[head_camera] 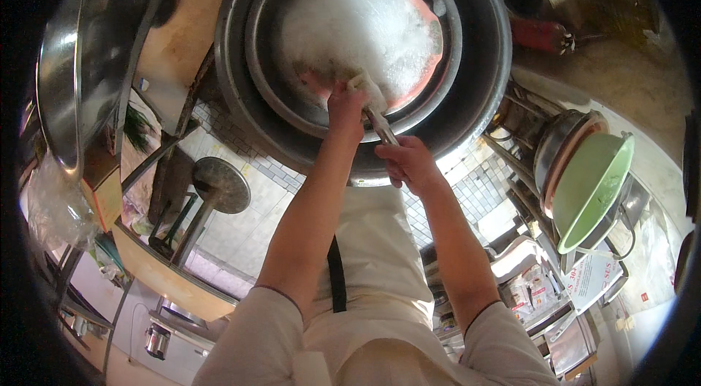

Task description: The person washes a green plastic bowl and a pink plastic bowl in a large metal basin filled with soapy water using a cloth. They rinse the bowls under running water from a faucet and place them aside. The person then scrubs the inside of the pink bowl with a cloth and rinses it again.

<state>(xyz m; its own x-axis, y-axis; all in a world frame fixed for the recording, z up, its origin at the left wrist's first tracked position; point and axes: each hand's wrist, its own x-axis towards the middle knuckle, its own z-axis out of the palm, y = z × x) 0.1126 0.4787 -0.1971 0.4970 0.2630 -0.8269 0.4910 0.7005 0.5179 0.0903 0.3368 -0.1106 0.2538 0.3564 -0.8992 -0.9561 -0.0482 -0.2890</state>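
Before me a wide metal vessel (479,52) has a second metal rim (257,52) inside it. White froth or vapour (372,19) covers much of the inside, and a pink surface (430,8) shows at its right edge. I cannot tell whether that pink is a basin or the contents. Near the inner rim's front, my left hand (346,106) grips a utensil close to a pale, wet-looking part (368,89). Nearer my apron, my right hand (409,163) is closed around the utensil's metal handle (382,127). The utensil's far end is hidden in the white.
Stacked basins, a green one (594,194) in front, lean on the right. A round metal disc on a post (222,184) stands at left. A large metal vessel (76,68) and a plastic bag (60,205) are at far left. Tiled floor (471,183) shows beside my apron.
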